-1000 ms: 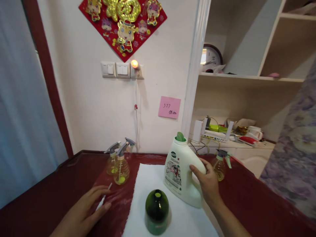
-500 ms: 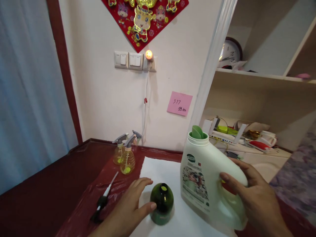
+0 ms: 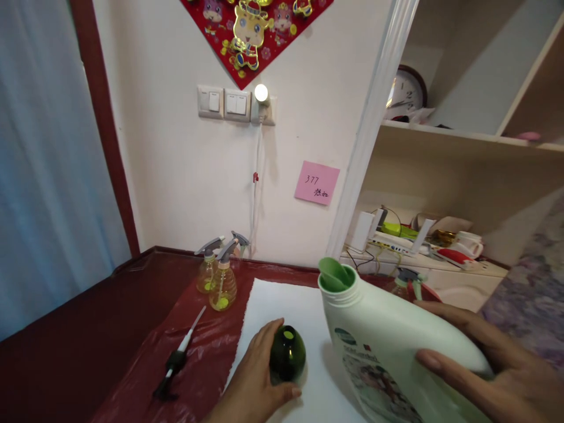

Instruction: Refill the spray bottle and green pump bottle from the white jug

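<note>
My right hand (image 3: 489, 370) grips a large white detergent jug (image 3: 388, 352) with a green open spout, lifted and tilted to the left toward a dark green glass bottle (image 3: 287, 354). My left hand (image 3: 253, 385) is wrapped around that green bottle, which stands on a white cloth (image 3: 286, 299). The bottle's mouth is open and faces up.
Two small spray bottles (image 3: 219, 281) with yellowish liquid stand near the wall. A black-handled tool (image 3: 176, 358) lies on the red plastic sheet (image 3: 198, 376). Another spray bottle (image 3: 403, 283) shows behind the jug. A cluttered shelf (image 3: 418, 241) is at right; a curtain is at left.
My right hand has lifted the jug and tilted its spout leftward over the green bottle. My left hand left the tool on the red sheet and closed around the bottle.
</note>
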Motion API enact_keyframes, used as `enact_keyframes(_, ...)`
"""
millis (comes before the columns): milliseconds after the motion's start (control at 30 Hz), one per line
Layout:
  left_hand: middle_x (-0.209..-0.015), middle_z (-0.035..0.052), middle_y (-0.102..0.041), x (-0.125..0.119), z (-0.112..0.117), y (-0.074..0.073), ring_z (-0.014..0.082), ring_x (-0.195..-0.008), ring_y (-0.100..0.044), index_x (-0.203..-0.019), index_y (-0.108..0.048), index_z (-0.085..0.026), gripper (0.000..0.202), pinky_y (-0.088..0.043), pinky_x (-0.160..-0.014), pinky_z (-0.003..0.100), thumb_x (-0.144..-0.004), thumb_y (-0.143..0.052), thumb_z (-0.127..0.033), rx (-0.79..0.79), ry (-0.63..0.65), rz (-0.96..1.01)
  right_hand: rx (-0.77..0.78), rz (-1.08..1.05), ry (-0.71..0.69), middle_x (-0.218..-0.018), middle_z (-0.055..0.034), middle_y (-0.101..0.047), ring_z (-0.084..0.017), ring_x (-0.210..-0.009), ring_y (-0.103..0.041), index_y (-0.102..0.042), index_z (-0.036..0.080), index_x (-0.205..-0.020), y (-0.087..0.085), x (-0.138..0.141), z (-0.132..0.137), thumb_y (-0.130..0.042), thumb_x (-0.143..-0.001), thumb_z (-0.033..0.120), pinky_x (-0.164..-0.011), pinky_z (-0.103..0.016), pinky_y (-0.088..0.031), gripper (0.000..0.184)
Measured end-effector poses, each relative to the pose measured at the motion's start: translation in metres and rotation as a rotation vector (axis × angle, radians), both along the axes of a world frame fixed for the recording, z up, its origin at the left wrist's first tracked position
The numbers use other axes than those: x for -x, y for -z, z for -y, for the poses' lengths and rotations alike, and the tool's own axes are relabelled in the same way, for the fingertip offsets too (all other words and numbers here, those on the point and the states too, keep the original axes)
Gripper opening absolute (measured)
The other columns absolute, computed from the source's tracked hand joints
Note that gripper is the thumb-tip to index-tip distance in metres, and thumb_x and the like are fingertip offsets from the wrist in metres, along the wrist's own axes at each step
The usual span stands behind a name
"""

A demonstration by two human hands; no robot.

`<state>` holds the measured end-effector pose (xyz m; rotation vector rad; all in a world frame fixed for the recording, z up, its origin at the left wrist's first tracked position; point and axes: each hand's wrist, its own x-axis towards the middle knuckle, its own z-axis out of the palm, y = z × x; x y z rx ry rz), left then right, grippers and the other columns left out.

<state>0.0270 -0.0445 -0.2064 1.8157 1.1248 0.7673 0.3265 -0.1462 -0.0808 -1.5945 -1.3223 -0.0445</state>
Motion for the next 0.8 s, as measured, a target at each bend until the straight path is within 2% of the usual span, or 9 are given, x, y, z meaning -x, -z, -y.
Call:
enact_keyframes(100,-0.156,0.0179,-0.038,-0.002,-0.001,0.006,0.0338,-0.144,-0.034,-0.149,-0.035,-0.017,0.099,-0.022,-0.122,0.047,-0.06,-0.079,-0.014,-0.001,0.004,0.029,0.162,0.07,-0.102,-0.1,-0.0034,-0.08,-0.027,-0.071,-0.077,-0.077,0.037,-0.106,-0.001,-0.002,0.005,-0.081,-0.061,0.057,-0.054,-0.027,-0.063,0.049)
enact_keyframes(200,-0.153,0.0165,-0.041,-0.001,-0.002,0.006,0.0331,-0.141,-0.038,-0.147,-0.037,-0.019,0.094,-0.026,-0.121,0.047,-0.063,-0.079,-0.016,-0.025,0.02,0.076,0.256,0.107,-0.143,-0.098,-0.0029,-0.08,-0.027,-0.07,-0.076,-0.076,0.036,-0.11,0.001,-0.003,0.008,-0.08,-0.065,0.057,-0.053,-0.026,-0.063,0.05)
enact_keyframes(433,-0.149,0.0129,-0.046,-0.001,-0.002,0.007,0.0301,-0.139,-0.041,-0.144,-0.039,-0.022,0.09,-0.028,-0.119,0.043,-0.062,-0.074,-0.011,-0.061,0.031,0.067,0.269,0.364,-0.258,-0.094,0.002,-0.08,-0.023,-0.069,-0.076,-0.073,0.036,-0.112,-0.008,0.003,0.004,-0.075,-0.072,0.055,-0.056,-0.023,-0.063,0.044)
enact_keyframes(600,-0.149,0.0088,-0.046,-0.002,-0.001,0.008,0.0269,-0.138,-0.042,-0.144,-0.039,-0.023,0.091,-0.03,-0.119,0.039,-0.062,-0.075,-0.013,-0.078,-0.002,0.012,0.358,0.578,-0.234,-0.099,0.0039,-0.08,-0.022,-0.078,-0.077,-0.072,0.035,-0.113,-0.02,0.009,0.002,-0.07,-0.077,0.058,-0.068,-0.023,-0.064,0.043)
enact_keyframes(800,-0.148,0.009,-0.047,0.0,0.002,0.002,0.0263,-0.137,-0.042,-0.144,-0.039,-0.022,0.09,-0.031,-0.118,0.039,-0.062,-0.075,-0.015,-0.051,0.016,-0.005,0.351,0.721,-0.232,-0.1,0.0049,-0.08,-0.022,-0.074,-0.078,-0.064,0.038,-0.124,-0.019,0.009,-0.004,-0.066,-0.079,0.059,-0.057,-0.024,-0.063,0.049)
